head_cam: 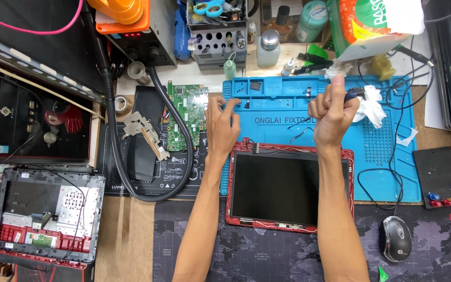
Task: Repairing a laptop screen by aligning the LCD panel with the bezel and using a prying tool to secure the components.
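My left hand (222,124) rests with fingers spread on the left edge of a blue repair mat (283,102), just above the top left corner of a red-framed laptop screen (288,188). It holds nothing that I can see. My right hand (333,110) is raised above the mat, fingers curled around a small dark tool (355,94), thumb pointing up. A crumpled white tissue (371,106) lies just right of that hand. The dark screen panel lies flat, its lower half on a black desk mat.
A green circuit board (186,115) and a metal bracket (143,131) lie left of the blue mat, ringed by a black hose (111,120). A red laptop base (45,214) sits far left. A mouse (396,237) and a small black tray (438,175) lie right.
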